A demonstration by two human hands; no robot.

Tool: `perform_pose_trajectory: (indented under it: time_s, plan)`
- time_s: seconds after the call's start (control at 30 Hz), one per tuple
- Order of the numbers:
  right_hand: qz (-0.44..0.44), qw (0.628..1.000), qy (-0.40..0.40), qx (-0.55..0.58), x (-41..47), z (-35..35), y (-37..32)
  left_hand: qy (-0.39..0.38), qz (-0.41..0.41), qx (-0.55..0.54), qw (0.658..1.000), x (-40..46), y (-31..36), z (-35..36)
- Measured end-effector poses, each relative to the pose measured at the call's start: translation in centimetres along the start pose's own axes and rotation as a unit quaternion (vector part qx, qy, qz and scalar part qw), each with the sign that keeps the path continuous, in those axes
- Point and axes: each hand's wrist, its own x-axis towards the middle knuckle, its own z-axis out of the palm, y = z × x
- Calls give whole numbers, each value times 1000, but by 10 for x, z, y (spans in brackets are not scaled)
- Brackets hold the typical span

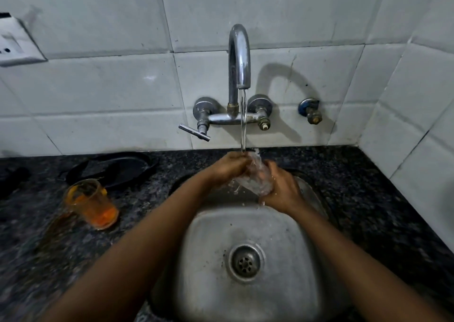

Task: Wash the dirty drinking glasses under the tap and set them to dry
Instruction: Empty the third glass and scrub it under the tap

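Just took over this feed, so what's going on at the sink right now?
A person is rinsing a clear drinking glass under the running tap, over the steel sink. The left hand works at its rim while the right hand holds its base. Another glass with orange residue stands unwashed on the dark counter to the left, in front of a black plate.

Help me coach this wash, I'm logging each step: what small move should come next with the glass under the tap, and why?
Probably turn the clear glass so its mouth meets the stream. Both hands, left hand and right hand, grip it tilted over the sink, and water splashes off its outside. The orange-stained glass waits on the counter.
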Motion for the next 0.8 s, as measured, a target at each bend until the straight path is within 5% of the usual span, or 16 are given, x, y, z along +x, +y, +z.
perform_pose_trajectory:
  time_s: [0.1, 0.2, 0.27, 0.33, 0.43, 0.53, 0.6, 0.67, 0.7, 0.73, 0.8]
  plan:
    - [37, 994, -7, -102, -7, -1, -28, 282, 21, 75, 956, 9, -14, 31]
    - [1, 988, -29, -155, -25, 2, -55, 399, -2, -36, 916, 9, -10, 42]
    - [-16, 990, -69, -124, -32, 2, -56, 423, -20, -64, 904, 6, -12, 38]
    - [0, 990, -120, 71, -33, -3, -47, 409, 0, -117, 905, 4, -14, 36]
    - [72, 880, -204, 422, -42, -17, -34, 361, 40, -256, 896, -2, -15, 33]
    - [130, 824, -250, 492, -47, -28, -32, 317, 40, -310, 895, -4, -17, 32]
    - [141, 877, -217, 404, -45, -26, -36, 322, 18, -233, 917, -1, -18, 35]
    - [113, 976, -140, 119, -43, -22, -49, 337, -15, -41, 941, 1, -11, 42]
    - [90, 991, -95, -19, -45, -19, -55, 348, -19, 37, 937, 2, -7, 45]
    - [70, 993, -66, -72, -47, -17, -58, 359, -15, 81, 930, 3, -2, 46]
    - [65, 993, -89, 31, -47, -13, -52, 375, 13, 104, 921, 4, 2, 43]
